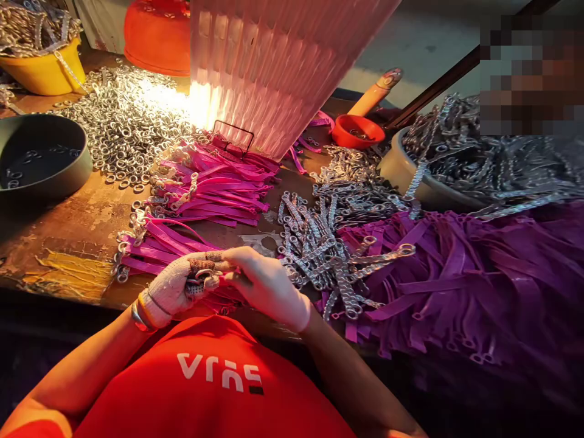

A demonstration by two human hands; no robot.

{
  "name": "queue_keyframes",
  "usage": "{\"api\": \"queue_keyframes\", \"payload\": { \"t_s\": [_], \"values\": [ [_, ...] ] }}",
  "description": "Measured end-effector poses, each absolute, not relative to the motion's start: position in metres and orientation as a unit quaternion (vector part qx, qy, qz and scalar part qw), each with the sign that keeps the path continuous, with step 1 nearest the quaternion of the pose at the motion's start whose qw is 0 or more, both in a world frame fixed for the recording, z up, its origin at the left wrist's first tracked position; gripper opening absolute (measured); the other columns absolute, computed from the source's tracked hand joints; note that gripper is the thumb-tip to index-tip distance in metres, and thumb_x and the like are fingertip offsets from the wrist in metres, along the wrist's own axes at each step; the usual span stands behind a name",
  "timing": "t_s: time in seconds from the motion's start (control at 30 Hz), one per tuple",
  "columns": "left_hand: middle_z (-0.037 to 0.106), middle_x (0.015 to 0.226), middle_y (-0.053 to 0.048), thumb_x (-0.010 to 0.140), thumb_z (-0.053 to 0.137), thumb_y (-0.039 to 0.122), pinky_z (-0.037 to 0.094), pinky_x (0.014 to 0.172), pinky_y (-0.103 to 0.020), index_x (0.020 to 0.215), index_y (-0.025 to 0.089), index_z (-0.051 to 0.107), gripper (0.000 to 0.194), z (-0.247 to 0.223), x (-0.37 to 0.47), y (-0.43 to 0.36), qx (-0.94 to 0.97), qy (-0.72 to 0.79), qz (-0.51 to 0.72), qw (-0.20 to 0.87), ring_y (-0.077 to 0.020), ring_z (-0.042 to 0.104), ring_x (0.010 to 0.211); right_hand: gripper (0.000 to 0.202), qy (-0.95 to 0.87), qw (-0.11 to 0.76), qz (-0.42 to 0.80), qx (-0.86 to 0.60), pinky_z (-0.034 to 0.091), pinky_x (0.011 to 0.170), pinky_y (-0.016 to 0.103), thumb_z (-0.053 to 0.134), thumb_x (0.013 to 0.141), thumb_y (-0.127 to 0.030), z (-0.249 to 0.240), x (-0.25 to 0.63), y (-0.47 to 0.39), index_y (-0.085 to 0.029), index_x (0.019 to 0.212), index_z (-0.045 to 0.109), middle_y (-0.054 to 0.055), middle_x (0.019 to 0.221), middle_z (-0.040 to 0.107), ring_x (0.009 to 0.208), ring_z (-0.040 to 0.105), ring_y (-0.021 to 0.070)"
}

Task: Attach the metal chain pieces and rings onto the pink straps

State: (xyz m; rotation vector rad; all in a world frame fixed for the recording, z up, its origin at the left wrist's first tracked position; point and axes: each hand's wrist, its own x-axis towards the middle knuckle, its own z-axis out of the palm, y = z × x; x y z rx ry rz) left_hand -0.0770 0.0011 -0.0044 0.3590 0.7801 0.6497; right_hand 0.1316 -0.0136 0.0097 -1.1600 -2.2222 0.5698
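Note:
My left hand (pixel 176 286), in a knitted work glove with worn fingertips, is closed around a small metal ring (pixel 203 274). My right hand (pixel 269 285), in a thin white glove, meets it from the right, its fingers pinched together beside the ring. Whatever lies between the right fingertips is too small to name. Just beyond both hands are bundles of magenta straps (pixel 219 191) with metal links at their left ends. Close to my right hand lies a heap of short metal chain pieces (pixel 314 237).
Loose rings (pixel 118 121) are heaped under an orange lamp (pixel 157 36). A dark round tray (pixel 45 176) and a yellow tub (pixel 45 76) stand left. A ribbed translucent panel (pixel 274 67) rises centrally. Right are a red bowl (pixel 358 134), a chain-filled basin (pixel 410 182), purple straps (pixel 456 280) and a blurred person.

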Motion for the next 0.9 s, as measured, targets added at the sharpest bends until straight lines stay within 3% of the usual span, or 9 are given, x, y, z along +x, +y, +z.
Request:
{"api": "queue_keyframes", "payload": {
  "t_s": [0.1,0.27,0.33,0.57,0.67,0.77,0.9],
  "values": [
    [0.065,0.068,-0.004,0.078,0.068,0.02,0.031,0.037,-0.012,0.102,0.012,0.074,0.026,-0.012,-0.076,-0.004,0.204,0.357,0.319,0.854,-0.0065,0.052,0.048,0.033,-0.86,0.258,0.176,-0.404,0.051,0.094,0.03,0.047,0.101,-0.019,0.007,0.119,-0.02,-0.022,0.131,0.059,0.008,0.12,0.072,0.107,0.068,0.0182],
    [0.06,0.062,-0.002,0.077,0.069,0.024,0.032,0.042,-0.016,0.083,0.013,0.071,0.012,-0.022,-0.074,-0.014,0.227,0.365,0.314,0.847,-0.0069,0.048,0.048,0.035,-0.875,0.255,0.187,-0.368,0.05,0.1,0.031,0.046,0.101,-0.016,0.001,0.11,-0.025,-0.023,0.133,0.059,0.007,0.127,0.07,0.116,0.066,0.0176],
    [0.059,0.06,-0.002,0.077,0.07,0.026,0.03,0.04,-0.016,0.08,0.012,0.07,0.014,-0.021,-0.072,-0.015,0.218,0.357,0.303,0.856,-0.0075,0.047,0.047,0.034,-0.864,0.277,0.195,-0.373,0.051,0.097,0.029,0.047,0.099,-0.015,0.002,0.108,-0.028,-0.024,0.129,0.062,0.005,0.122,0.073,0.111,0.068,0.0167],
    [0.066,0.075,-0.006,0.081,0.073,0.04,0.021,0.036,-0.015,0.098,0.014,0.073,0.031,-0.02,-0.076,-0.017,0.123,0.344,0.31,0.878,-0.0093,0.055,0.053,0.023,-0.736,0.323,0.254,-0.538,0.054,0.08,0.025,0.06,0.091,-0.024,0.019,0.111,-0.027,-0.024,0.111,0.068,0.001,0.1,0.077,0.085,0.071,0.0157],
    [0.062,0.071,-0.003,0.08,0.075,0.035,0.017,0.037,-0.016,0.093,0.012,0.071,0.027,-0.02,-0.078,-0.021,0.212,0.364,0.32,0.849,-0.0052,0.045,0.047,0.021,-0.713,0.319,0.28,-0.558,0.054,0.078,0.025,0.061,0.089,-0.027,0.021,0.112,-0.026,-0.024,0.109,0.068,-0.001,0.095,0.076,0.081,0.07,0.015],
    [0.057,0.062,0.001,0.084,0.072,0.042,0.016,0.037,-0.018,0.086,0.013,0.065,0.03,-0.017,-0.078,-0.026,0.282,0.381,0.31,0.824,-0.0032,0.032,0.041,0.021,-0.705,0.324,0.284,-0.564,0.055,0.078,0.026,0.061,0.088,-0.028,0.015,0.109,-0.027,-0.025,0.109,0.068,0.0,0.096,0.076,0.079,0.07,0.0154],
    [0.055,0.063,0.002,0.083,0.071,0.042,0.022,0.04,-0.018,0.088,0.017,0.06,0.028,-0.015,-0.074,-0.029,0.298,0.398,0.324,0.805,-0.0056,0.038,0.044,0.024,-0.745,0.3,0.214,-0.556,0.054,0.08,0.029,0.053,0.094,-0.025,0.006,0.101,-0.03,-0.026,0.114,0.066,0.002,0.1,0.075,0.084,0.07,0.0177]
  ]
}}
